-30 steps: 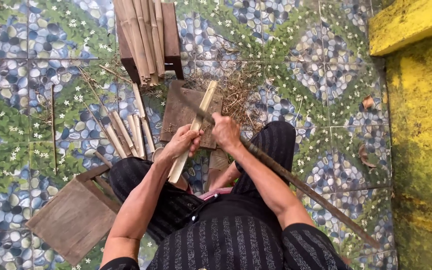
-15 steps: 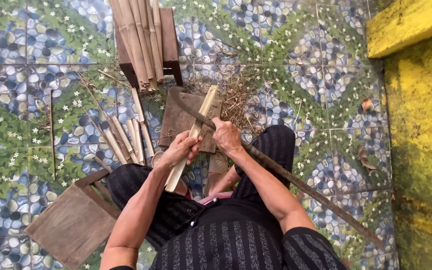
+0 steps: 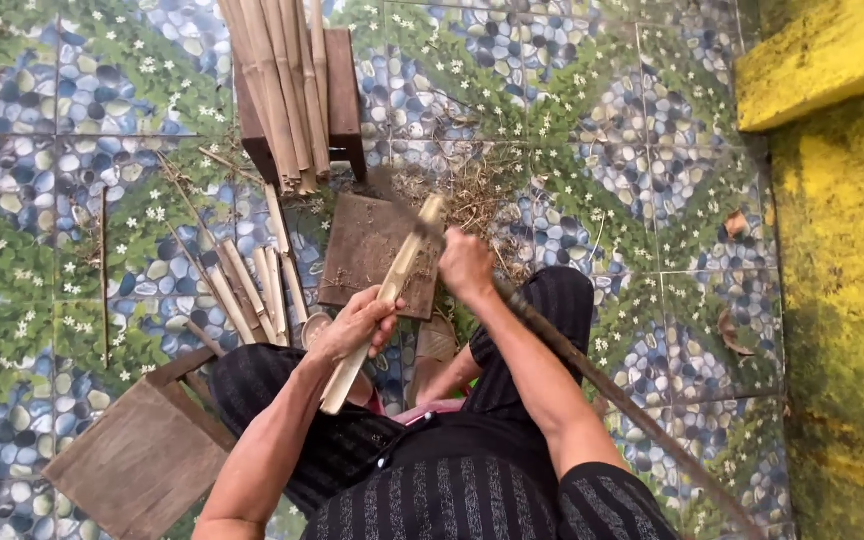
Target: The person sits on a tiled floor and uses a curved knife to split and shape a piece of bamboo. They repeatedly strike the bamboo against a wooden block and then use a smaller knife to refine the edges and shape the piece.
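1. Two hands work one bamboo strip [image 3: 392,290], seen from the head view above a tiled floor [image 3: 602,130].
2. Left hand [image 3: 357,325] is clamped round the strip's middle; the strip runs tilted from the person's lap up to a wooden board [image 3: 362,250] on the floor.
3. Right hand [image 3: 467,265] is closed on a long dark blade [image 3: 592,380]. The blade's tip end meets the strip's top end over the board; its long handle runs back past the right arm to the lower right corner.
4. Split bamboo pieces [image 3: 252,285] lie on the floor just left of the board.
5. A bundle of bamboo slats [image 3: 277,80] lies across a small wooden stool [image 3: 342,90] beyond the board.
6. Shavings [image 3: 482,190] are scattered right of the board's top edge.
7. A second wooden stool [image 3: 137,460] sits by the person's left knee.
8. Yellow wall [image 3: 842,300] on the right.
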